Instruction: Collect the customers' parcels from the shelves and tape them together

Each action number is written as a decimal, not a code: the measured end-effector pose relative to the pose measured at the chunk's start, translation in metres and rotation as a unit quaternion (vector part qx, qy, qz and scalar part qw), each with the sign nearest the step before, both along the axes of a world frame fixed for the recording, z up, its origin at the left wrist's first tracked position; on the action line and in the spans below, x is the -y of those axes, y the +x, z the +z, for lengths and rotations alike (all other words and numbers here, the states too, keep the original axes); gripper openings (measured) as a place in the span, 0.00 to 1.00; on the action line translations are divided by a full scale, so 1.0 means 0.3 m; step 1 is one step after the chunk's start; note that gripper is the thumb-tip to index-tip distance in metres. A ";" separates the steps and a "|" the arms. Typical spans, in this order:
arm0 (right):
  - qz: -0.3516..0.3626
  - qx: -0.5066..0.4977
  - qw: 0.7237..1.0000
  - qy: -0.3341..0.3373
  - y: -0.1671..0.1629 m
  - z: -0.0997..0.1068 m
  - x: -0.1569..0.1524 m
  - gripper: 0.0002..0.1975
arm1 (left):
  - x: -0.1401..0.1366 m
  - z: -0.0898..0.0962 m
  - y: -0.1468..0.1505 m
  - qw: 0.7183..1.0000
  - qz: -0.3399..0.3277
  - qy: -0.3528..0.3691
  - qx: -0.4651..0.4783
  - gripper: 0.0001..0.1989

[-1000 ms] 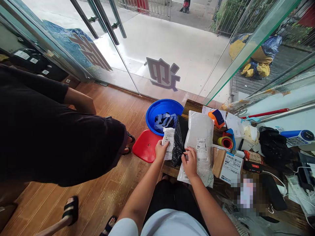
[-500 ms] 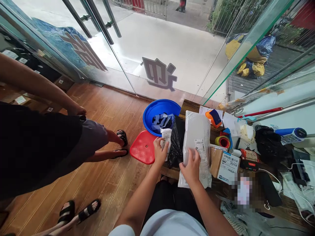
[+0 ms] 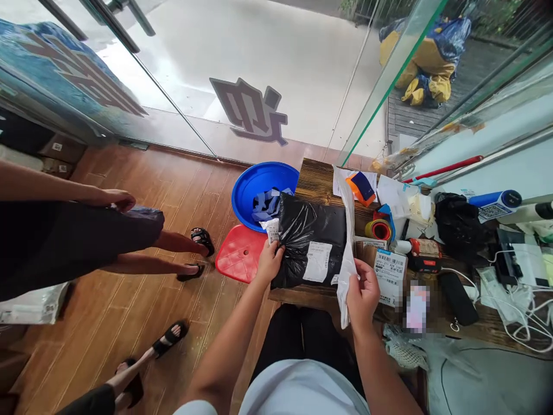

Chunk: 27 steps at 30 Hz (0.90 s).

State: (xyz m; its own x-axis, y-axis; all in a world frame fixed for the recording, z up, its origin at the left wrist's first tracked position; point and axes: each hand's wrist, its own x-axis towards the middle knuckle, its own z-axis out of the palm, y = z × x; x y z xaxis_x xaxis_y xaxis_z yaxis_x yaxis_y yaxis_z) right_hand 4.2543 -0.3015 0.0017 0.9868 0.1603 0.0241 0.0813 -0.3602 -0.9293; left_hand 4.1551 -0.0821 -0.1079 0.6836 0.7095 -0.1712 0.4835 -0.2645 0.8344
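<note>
A large white poly mailer parcel [image 3: 347, 230] is tipped up on its edge, with my right hand [image 3: 363, 288] closed on its near right corner. Left of it, a black plastic-wrapped parcel [image 3: 298, 230] with a white label lies on the wooden table. My left hand [image 3: 271, 262] is closed at that black parcel's left edge, thumb on the black plastic. Just above those fingers shows a small white labelled parcel [image 3: 271, 229], partly hidden; whether the left hand also grips it I cannot tell.
A blue basin [image 3: 242, 199] and a red stool [image 3: 235, 253] stand left of the wooden table [image 3: 313, 176]. On its right are a labelled box [image 3: 389, 276], tape roll [image 3: 381, 230], power bank or black case [image 3: 458, 298] and cables. A person [image 3: 86, 242] stands at left.
My right hand has taken the white parcel and tipped it from flat onto its edge. The black parcel now shows its label, and my left hand has moved onto its edge.
</note>
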 end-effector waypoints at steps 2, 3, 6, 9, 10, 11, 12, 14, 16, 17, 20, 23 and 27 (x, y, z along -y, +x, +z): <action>-0.006 -0.006 1.000 0.013 -0.001 0.005 0.008 0.13 | 0.000 -0.003 -0.003 1.000 0.000 0.000 0.000 0.09; -0.008 -0.011 1.000 0.017 -0.001 0.006 0.011 0.13 | 0.001 -0.005 -0.002 1.000 0.002 0.000 -0.002 0.09; -0.007 -0.028 0.999 0.025 -0.001 0.004 0.018 0.12 | 0.003 -0.009 0.001 1.000 0.006 0.002 -0.006 0.10; 0.002 -0.040 0.999 0.032 -0.002 -0.002 0.022 0.12 | 0.003 -0.010 0.003 1.000 0.009 0.007 -0.008 0.11; 0.008 -0.043 0.998 0.035 -0.002 -0.004 0.022 0.12 | 0.003 -0.010 0.004 1.000 0.010 0.008 -0.008 0.12; 0.013 -0.044 0.998 0.040 -0.002 -0.006 0.023 0.12 | 0.003 -0.009 0.004 1.000 0.011 0.008 -0.009 0.12; 0.017 -0.044 0.998 0.045 -0.002 -0.008 0.023 0.12 | 0.003 -0.009 0.004 1.000 0.012 0.008 -0.010 0.12; 0.021 -0.045 0.997 0.056 -0.002 -0.012 0.023 0.12 | 0.003 -0.007 0.005 1.000 0.014 0.007 -0.010 0.13; 0.021 -0.046 0.997 0.061 -0.002 -0.014 0.024 0.12 | 0.004 -0.007 0.006 1.000 0.016 0.007 -0.009 0.12; 0.021 -0.048 0.997 0.062 -0.001 -0.015 0.024 0.12 | 0.004 -0.007 0.006 1.000 0.016 0.007 -0.008 0.12; 0.018 -0.054 0.996 0.063 0.000 -0.016 0.023 0.12 | 0.005 -0.006 0.007 1.000 0.017 0.007 -0.005 0.12; 0.017 -0.056 0.996 0.063 0.002 -0.019 0.020 0.12 | 0.005 -0.006 0.006 1.000 0.016 0.007 -0.001 0.12; 0.026 -0.050 0.997 0.054 0.005 -0.021 0.015 0.12 | 0.006 -0.003 0.001 1.000 0.015 0.006 0.006 0.13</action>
